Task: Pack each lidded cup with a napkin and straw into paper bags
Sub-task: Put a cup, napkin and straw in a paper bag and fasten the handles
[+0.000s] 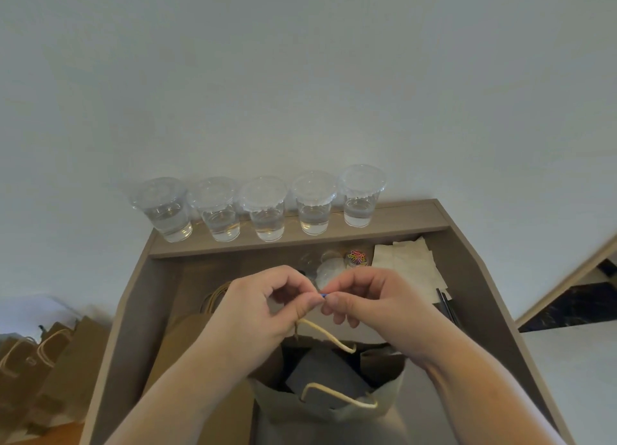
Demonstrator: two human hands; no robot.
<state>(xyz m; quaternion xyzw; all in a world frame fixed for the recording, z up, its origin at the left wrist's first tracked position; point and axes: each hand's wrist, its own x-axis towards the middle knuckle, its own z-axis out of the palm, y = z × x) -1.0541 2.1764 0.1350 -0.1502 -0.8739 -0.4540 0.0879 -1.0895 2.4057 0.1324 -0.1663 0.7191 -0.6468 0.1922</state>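
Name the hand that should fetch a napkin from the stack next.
Right, probably. The napkin stack lies just beyond the right hand, on its own side; the left hand would have to cross over it. Both hands now pinch a small blue piece above the open paper bag.

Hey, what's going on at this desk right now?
A person pinches a small blue item, likely a paper clip, between the left hand and the right hand, just above an open paper bag on the desk. Five lidded cups of clear liquid stand in a row on the back shelf, unpacked. Napkins lie to the right.
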